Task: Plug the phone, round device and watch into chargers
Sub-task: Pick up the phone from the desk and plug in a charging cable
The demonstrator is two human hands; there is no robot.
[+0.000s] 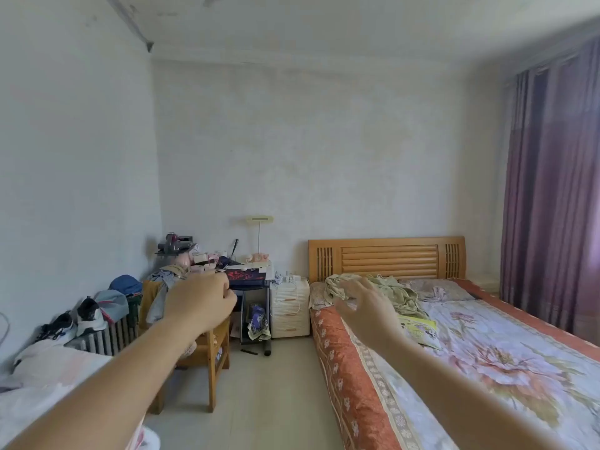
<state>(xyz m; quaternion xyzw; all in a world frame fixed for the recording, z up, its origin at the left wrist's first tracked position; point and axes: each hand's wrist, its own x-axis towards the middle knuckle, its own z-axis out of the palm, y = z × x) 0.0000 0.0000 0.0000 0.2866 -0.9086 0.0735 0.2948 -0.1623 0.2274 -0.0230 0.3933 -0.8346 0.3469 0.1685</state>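
Note:
Both my arms reach forward into a bedroom. My left hand is loosely curled with nothing visible in it, held in front of a cluttered desk. My right hand is spread, fingers apart and empty, over the near corner of the bed. White chargers with cables sit on top of a small white drawer unit between desk and bed. I cannot make out the phone, the round device or the watch from here.
A wooden chair piled with clothes stands in front of the desk. A bed with a floral cover and wooden headboard fills the right. A radiator with shoes is at left. Purple curtains hang far right. Pale floor runs between chair and bed.

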